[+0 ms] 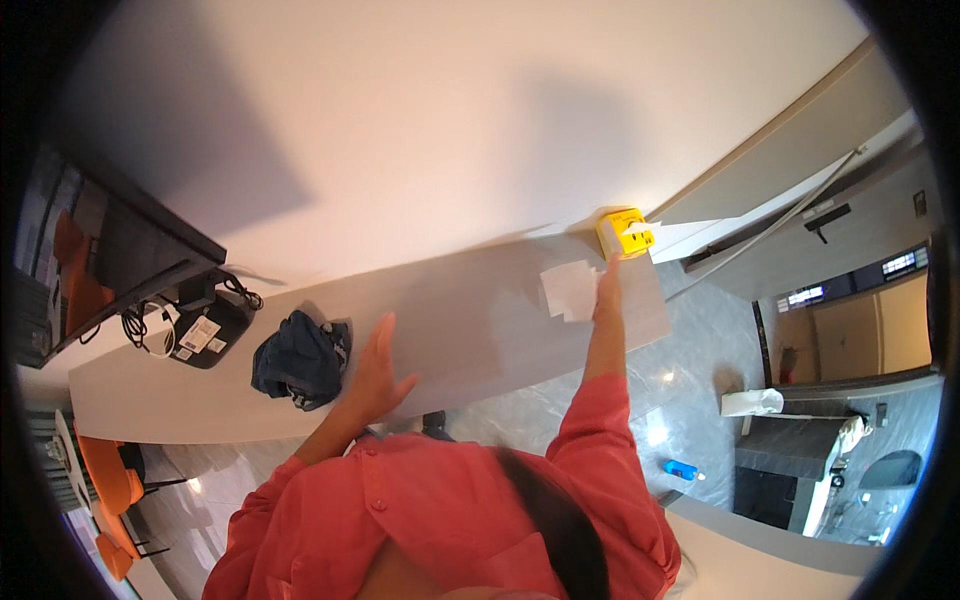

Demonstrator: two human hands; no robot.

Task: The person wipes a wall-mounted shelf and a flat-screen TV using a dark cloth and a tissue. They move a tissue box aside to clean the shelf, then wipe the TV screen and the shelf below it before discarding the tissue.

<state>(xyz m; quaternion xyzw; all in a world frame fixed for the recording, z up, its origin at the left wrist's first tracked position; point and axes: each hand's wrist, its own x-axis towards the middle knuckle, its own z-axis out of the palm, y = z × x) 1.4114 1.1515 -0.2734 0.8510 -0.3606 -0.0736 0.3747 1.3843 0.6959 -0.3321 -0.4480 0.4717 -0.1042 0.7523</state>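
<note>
My left hand (377,375) is raised near the front of a long grey wood-grain counter (450,322), thumb and fingers apart, holding nothing. Left of it a crumpled dark blue cloth (298,360) with a patterned edge lies on the counter. My right hand (609,291) reaches to the right end and is seen edge-on, fingers extended. It borders a few white tissue sheets (568,291); whether it grips them is hidden. Just beyond its fingertips a yellow soft pack of tissues (624,234) stands against the wall, one tissue (643,227) sticking out.
A black device box (212,330) with cables lies under a wall-side screen (142,262) at left. Orange chairs (112,472) stand lower left. On the grey tiled floor at right are a blue bottle (681,470) and a white bin (751,403). A door (847,225) is at far right.
</note>
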